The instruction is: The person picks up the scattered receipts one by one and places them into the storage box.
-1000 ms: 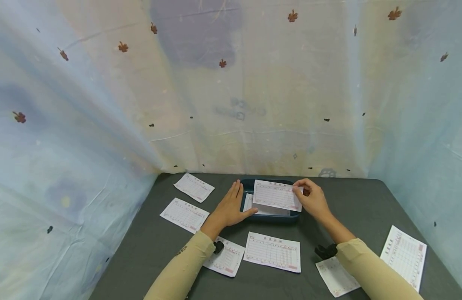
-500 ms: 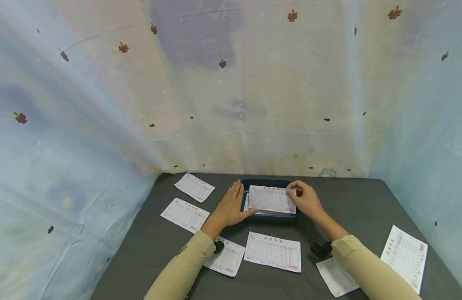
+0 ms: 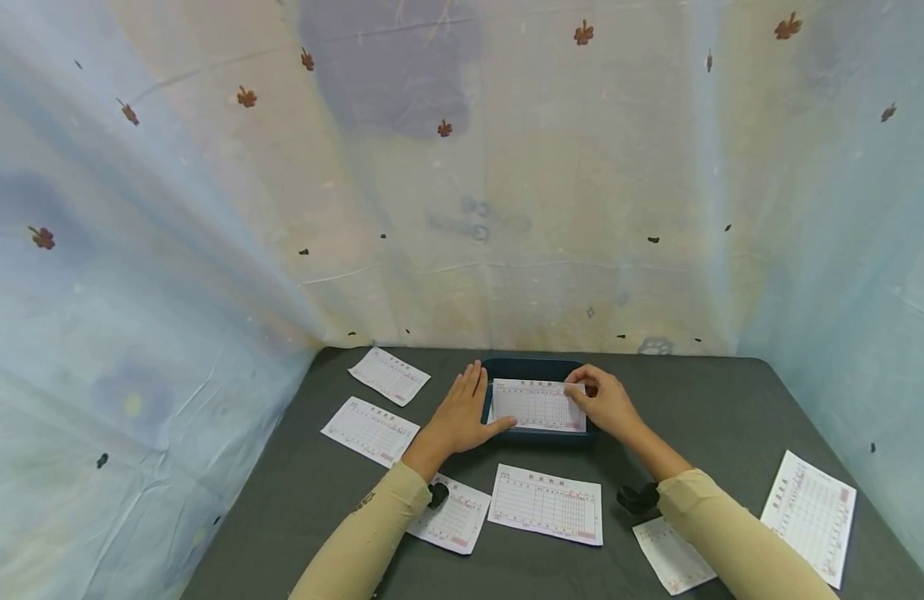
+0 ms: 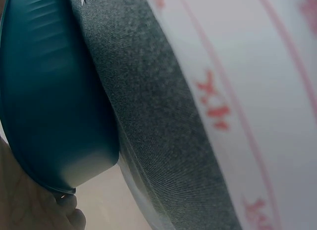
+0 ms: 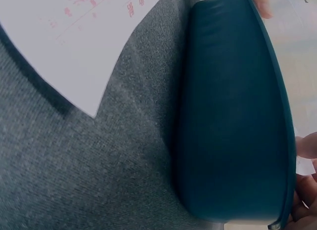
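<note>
A dark teal tray (image 3: 532,367) stands near the far edge of the table. My right hand (image 3: 607,405) pinches the right edge of a white printed form (image 3: 532,406), which lies low inside the tray over other paper that it mostly hides. At the tray's left end rests my left hand (image 3: 462,417), fingers straight and thumb spread along the near rim. The left wrist view catches the tray's outer wall (image 4: 54,91) with part of that hand at its rim. From the right wrist, the tray's side (image 5: 233,111) hides most of the form, and curled fingers (image 5: 304,190) show beyond the rim.
Several similar forms lie around the dark grey table: two at the left (image 3: 389,375), one under the left wrist (image 3: 452,517), another in front of the tray (image 3: 547,504), and two at the right (image 3: 809,517). A patterned curtain (image 3: 506,208) hangs behind.
My right hand has moved left and down with the form, lowering it from above the tray into it. The left hand has stayed in place at the tray's left end.
</note>
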Demonstrator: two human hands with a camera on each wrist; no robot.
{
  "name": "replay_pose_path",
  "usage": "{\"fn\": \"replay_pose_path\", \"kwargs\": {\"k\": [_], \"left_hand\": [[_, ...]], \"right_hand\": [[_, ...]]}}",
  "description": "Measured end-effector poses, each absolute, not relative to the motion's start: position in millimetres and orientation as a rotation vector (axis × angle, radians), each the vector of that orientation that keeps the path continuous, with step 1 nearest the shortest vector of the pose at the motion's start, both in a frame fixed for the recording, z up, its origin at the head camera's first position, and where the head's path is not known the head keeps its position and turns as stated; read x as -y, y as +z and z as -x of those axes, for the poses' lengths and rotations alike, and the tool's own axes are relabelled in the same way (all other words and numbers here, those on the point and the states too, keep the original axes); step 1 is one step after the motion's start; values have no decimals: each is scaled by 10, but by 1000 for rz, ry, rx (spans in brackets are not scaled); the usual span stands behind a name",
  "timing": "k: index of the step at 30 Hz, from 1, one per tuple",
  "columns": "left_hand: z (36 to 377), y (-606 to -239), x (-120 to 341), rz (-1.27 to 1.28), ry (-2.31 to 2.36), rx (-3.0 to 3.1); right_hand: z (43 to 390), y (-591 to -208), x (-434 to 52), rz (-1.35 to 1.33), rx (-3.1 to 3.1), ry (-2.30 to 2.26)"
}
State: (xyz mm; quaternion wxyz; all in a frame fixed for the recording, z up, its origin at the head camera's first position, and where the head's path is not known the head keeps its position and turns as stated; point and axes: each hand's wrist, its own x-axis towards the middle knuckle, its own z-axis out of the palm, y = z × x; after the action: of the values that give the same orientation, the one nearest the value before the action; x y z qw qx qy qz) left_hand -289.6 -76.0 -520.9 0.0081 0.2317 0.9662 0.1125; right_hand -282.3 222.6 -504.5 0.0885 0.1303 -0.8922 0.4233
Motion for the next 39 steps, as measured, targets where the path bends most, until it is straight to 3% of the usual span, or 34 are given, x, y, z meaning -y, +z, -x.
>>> {"fn": "replay_pose_path", "kwargs": {"k": [25,39], "left_hand": [[2876,-5167,755,-740,367,-3018],[2912,-5229,770,-741,391,-3004]], "right_hand": [[2720,-5004,-2268,-423,2648,1240],[2367,-4996,-2395,-418,2541,1284]]}}
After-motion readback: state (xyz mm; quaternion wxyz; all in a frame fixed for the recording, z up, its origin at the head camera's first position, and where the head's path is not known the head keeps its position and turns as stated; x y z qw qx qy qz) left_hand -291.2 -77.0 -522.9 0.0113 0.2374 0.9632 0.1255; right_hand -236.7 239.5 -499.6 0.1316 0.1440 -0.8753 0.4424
